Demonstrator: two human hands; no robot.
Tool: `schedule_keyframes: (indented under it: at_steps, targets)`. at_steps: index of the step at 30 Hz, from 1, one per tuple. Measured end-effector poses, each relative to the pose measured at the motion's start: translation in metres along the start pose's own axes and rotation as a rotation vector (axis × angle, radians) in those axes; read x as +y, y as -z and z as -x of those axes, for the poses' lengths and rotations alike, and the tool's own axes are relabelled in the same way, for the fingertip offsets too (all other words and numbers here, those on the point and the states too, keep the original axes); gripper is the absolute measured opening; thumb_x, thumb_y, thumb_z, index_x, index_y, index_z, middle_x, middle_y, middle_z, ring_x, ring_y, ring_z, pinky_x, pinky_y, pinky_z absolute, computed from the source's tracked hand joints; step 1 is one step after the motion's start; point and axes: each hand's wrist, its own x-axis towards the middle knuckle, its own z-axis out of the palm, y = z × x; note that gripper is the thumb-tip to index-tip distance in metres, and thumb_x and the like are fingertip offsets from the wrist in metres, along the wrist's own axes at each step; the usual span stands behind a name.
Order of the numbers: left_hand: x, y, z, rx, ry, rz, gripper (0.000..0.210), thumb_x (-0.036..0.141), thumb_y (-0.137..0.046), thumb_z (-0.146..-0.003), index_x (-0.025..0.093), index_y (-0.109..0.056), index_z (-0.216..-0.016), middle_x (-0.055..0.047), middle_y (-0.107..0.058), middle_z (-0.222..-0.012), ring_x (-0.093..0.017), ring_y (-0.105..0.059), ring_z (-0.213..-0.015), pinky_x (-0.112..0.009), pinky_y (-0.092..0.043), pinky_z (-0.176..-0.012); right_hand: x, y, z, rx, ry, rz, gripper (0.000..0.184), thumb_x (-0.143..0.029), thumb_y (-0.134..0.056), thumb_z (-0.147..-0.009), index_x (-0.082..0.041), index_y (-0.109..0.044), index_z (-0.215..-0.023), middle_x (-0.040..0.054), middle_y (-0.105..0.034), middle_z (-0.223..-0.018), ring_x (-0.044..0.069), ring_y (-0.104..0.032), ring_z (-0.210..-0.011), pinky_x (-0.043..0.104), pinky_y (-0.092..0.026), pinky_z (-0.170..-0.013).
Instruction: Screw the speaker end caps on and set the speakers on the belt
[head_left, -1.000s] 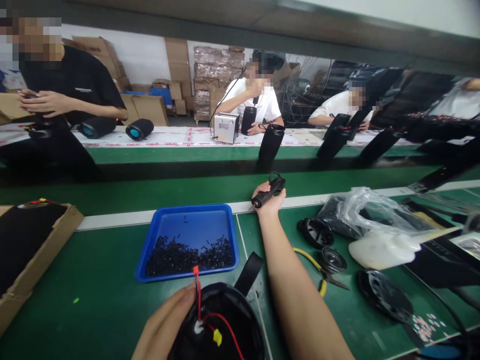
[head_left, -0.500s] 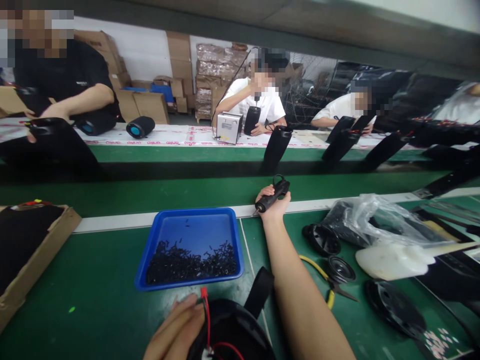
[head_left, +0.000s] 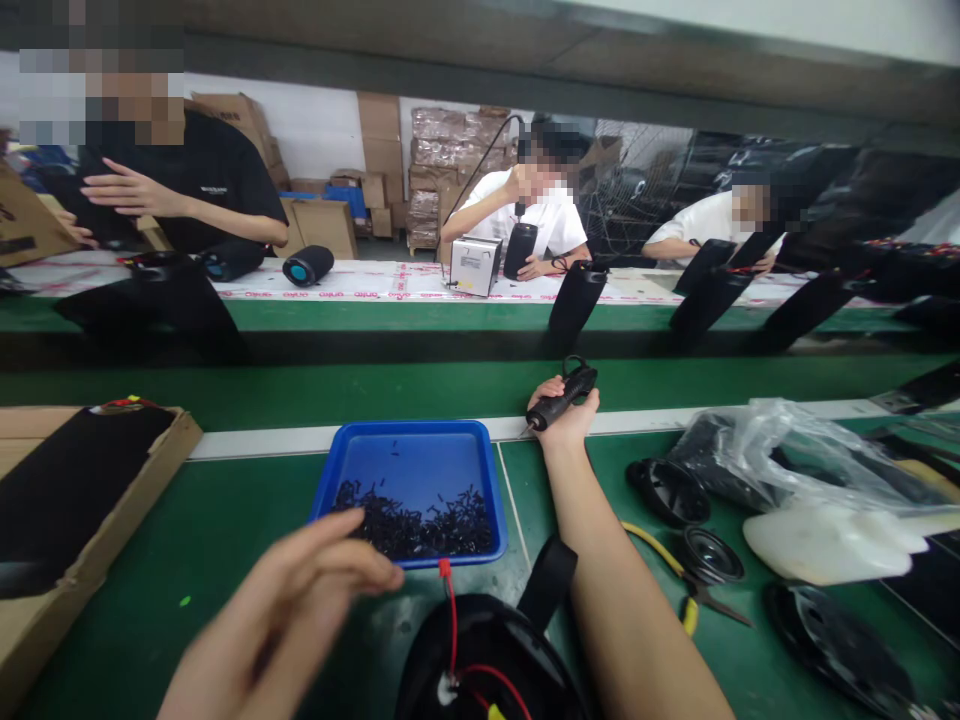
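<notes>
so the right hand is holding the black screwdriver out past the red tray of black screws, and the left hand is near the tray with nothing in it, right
Not quite: the tray is blue, not red, as the head view shows. The rest holds: the right hand grips the black screwdriver out beyond the tray of black screws, and the left hand is near the tray with nothing in it.

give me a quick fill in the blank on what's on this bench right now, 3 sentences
1. The right hand grips a black ____ at the far edge of the bench.
2. The small black screws lie in a ____ coloured tray.
3. The left hand hovers open, holding ____, beside the black housing with its red wire.

Missing words: screwdriver; blue; nothing
</notes>
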Motion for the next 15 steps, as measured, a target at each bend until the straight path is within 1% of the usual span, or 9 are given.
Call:
schedule_keyframes:
  at_steps: [1,2,3,4,5,7,10,12,15]
  targets:
    - [-0.010,0.009,-0.017,-0.087,-0.011,-0.175,0.025,0.038,-0.038,-0.107,0.035,-0.058,-0.121,0.002,-0.074,-0.107,-0.018,-0.073,-0.101,-0.031,-0.062,-0.090,0.000,0.000,0.000,0.002,0.000,-0.004,0.051,-0.058,-0.052,-0.108,-0.009,-0.056,-0.101,0.0013,-0.047,-0.078,0.008,-0.045,-0.061,0.016,-0.044,-0.055]
    - [-0.020,0.016,-0.035,-0.232,-0.090,-0.361,0.030,0.038,-0.037,-0.106,0.030,-0.064,-0.113,-0.001,-0.072,-0.117,-0.021,-0.069,-0.110,-0.034,-0.056,-0.099,0.001,-0.001,0.000,0.004,0.000,-0.009,0.051,-0.059,-0.051,-0.108,-0.009,-0.056,-0.101,0.0013,-0.047,-0.078,0.008,-0.045,-0.061,0.016,-0.044,-0.055]
    - [-0.031,0.020,-0.052,-0.313,-0.118,-0.419,0.031,0.035,-0.039,-0.105,0.028,-0.068,-0.114,-0.003,-0.070,-0.123,-0.023,-0.065,-0.118,-0.039,-0.050,-0.108,0.001,0.000,0.000,0.005,0.000,-0.014,0.051,-0.059,-0.051,-0.108,-0.009,-0.056,-0.101,0.0012,-0.047,-0.078,0.008,-0.045,-0.061,0.016,-0.044,-0.055]
    - [-0.040,0.023,-0.066,-0.372,-0.132,-0.452,0.028,0.030,-0.045,-0.101,0.028,-0.070,-0.114,-0.003,-0.069,-0.124,-0.023,-0.064,-0.119,-0.038,-0.048,-0.108,0.000,0.000,0.000,0.006,0.000,-0.020,0.051,-0.059,-0.051,-0.108,-0.009,-0.056,-0.101,0.0012,-0.047,-0.078,0.008,-0.045,-0.061,0.016,-0.044,-0.055]
    - [-0.047,0.023,-0.077,-0.442,-0.156,-0.486,0.026,0.027,-0.049,-0.098,0.026,-0.072,-0.109,-0.004,-0.069,-0.121,-0.023,-0.064,-0.116,-0.037,-0.049,-0.105,0.000,0.001,0.000,0.004,-0.002,-0.025,0.051,-0.059,-0.052,-0.108,-0.009,-0.056,-0.101,0.0011,-0.047,-0.078,0.008,-0.045,-0.060,0.016,-0.044,-0.054]
    - [-0.054,0.021,-0.091,-0.522,-0.179,-0.525,0.021,0.020,-0.052,-0.095,0.022,-0.073,-0.096,-0.005,-0.069,-0.106,-0.022,-0.066,-0.102,-0.036,-0.051,-0.095,-0.002,0.003,-0.001,-0.011,-0.011,-0.032,0.050,-0.058,-0.052,-0.108,-0.009,-0.056,-0.101,0.0011,-0.047,-0.077,0.008,-0.045,-0.060,0.016,-0.044,-0.055]
    - [-0.050,0.018,-0.098,-0.575,-0.190,-0.602,0.024,0.015,-0.050,-0.097,0.017,-0.068,-0.082,-0.004,-0.065,-0.091,-0.020,-0.062,-0.089,-0.038,-0.049,-0.085,-0.006,0.004,-0.002,-0.069,-0.037,-0.033,0.050,-0.058,-0.053,-0.107,-0.009,-0.056,-0.100,0.0010,-0.047,-0.077,0.008,-0.045,-0.061,0.016,-0.045,-0.055]
    - [-0.043,0.019,-0.101,-0.579,-0.182,-0.630,0.023,0.014,-0.050,-0.098,0.015,-0.068,-0.084,-0.004,-0.065,-0.095,-0.019,-0.062,-0.089,-0.039,-0.050,-0.086,-0.009,0.002,-0.001,-0.139,-0.057,-0.033,0.050,-0.057,-0.053,-0.107,-0.008,-0.055,-0.098,0.0004,-0.046,-0.076,0.007,-0.045,-0.059,0.016,-0.044,-0.054]
    - [-0.037,0.021,-0.109,-0.550,-0.188,-0.638,0.024,0.016,-0.048,-0.102,0.015,-0.070,-0.093,-0.006,-0.066,-0.110,-0.019,-0.063,-0.098,-0.041,-0.050,-0.094,-0.011,-0.005,0.003,-0.280,-0.099,-0.019,0.050,-0.058,-0.053,-0.108,-0.008,-0.056,-0.099,-0.0012,-0.044,-0.072,0.006,-0.041,-0.054,0.014,-0.041,-0.049]
